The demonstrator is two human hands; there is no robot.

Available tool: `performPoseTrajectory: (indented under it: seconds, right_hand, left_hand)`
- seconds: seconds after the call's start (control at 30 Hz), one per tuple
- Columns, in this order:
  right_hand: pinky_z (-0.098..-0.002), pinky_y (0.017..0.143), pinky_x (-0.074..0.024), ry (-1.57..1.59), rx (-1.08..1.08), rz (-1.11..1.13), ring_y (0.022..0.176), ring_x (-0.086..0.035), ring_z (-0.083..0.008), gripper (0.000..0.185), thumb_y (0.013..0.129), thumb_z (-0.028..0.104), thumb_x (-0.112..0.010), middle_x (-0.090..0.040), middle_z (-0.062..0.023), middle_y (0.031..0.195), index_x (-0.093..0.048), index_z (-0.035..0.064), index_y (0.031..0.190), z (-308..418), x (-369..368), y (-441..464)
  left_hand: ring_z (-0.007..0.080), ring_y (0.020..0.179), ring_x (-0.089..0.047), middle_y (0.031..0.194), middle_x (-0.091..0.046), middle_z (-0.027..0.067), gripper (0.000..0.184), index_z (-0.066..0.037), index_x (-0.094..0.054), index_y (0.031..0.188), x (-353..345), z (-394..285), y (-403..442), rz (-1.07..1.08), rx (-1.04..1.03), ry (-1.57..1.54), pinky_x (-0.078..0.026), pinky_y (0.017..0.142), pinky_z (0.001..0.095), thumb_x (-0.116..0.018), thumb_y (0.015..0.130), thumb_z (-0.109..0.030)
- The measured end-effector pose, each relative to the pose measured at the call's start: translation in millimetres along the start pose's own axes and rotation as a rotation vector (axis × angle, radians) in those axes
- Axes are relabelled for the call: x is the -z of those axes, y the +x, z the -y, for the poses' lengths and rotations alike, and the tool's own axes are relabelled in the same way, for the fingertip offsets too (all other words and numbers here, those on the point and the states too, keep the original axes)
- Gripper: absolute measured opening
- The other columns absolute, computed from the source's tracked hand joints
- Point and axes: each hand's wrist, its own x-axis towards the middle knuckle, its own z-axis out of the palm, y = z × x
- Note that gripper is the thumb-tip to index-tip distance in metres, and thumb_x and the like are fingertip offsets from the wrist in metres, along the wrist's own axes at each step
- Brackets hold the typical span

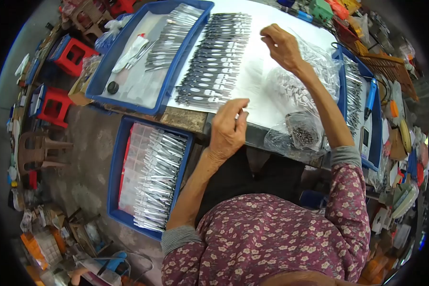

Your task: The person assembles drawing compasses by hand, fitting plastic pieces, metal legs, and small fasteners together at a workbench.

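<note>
My left hand (228, 127) is at the near edge of the white-topped table, by the lower end of a long row of slim black-and-silver pieces (214, 62) with white oval marks. Its fingers are bent toward the thumb, and whatever they hold is too small to make out. Farther forward, my right hand (282, 46) is raised right of the row, fingers curled in a pinch whose contents I cannot make out. Under my right forearm lies a clear plastic bag (291, 86) of small white parts. A clear box (304, 133) of small dark metal parts is nearer me.
A blue tray (164, 90) with slim silver pieces and a white glove borders the row on the left. Lower left, another blue tray (113, 181) holds silver pieces. At right, a blue tray (375, 143) holds more pieces and a blue tool (371, 97). Red stools (74, 56) stand beyond.
</note>
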Motion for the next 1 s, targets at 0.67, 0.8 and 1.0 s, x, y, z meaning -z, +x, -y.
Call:
performPoseTrajectory:
  seconds: [0.67,0.8,1.0]
  right_hand:
    - [-0.0356,0.062,-0.044,-0.006,0.044,0.253,0.072,-0.056,-0.0291,0.009,0.077,0.0,-0.057,-0.054,-0.0115,0.078,-0.054,0.0009,0.086,30,76,-68]
    - [-0.0361,0.061,-0.0437,-0.005,0.011,0.289,0.071,-0.055,-0.0298,0.011,0.077,-0.001,-0.058,-0.053,-0.0123,0.078,-0.054,0.0006,0.086,25,84,-90]
    - [-0.0359,0.06,-0.043,0.022,-0.028,0.282,0.07,-0.055,-0.0297,0.012,0.076,-0.002,-0.058,-0.052,-0.0121,0.078,-0.054,0.0009,0.086,29,91,-112]
  left_hand:
    - [0.0373,0.087,-0.056,0.089,-0.06,0.0194,0.018,-0.001,-0.056,0.085,165,191,110,0.415,0.112,0.914,-0.045,0.073,0.0431,-0.051,0.068,0.0]
    - [0.0383,0.084,-0.054,0.084,-0.057,0.0193,0.015,-0.001,-0.052,0.083,164,199,106,0.421,0.075,0.926,-0.043,0.072,0.0448,-0.049,0.068,0.0]
    - [0.0398,0.081,-0.053,0.081,-0.056,0.0211,0.011,-0.002,-0.05,0.082,167,205,106,0.478,0.093,0.904,-0.041,0.069,0.0474,-0.045,0.072,0.0]
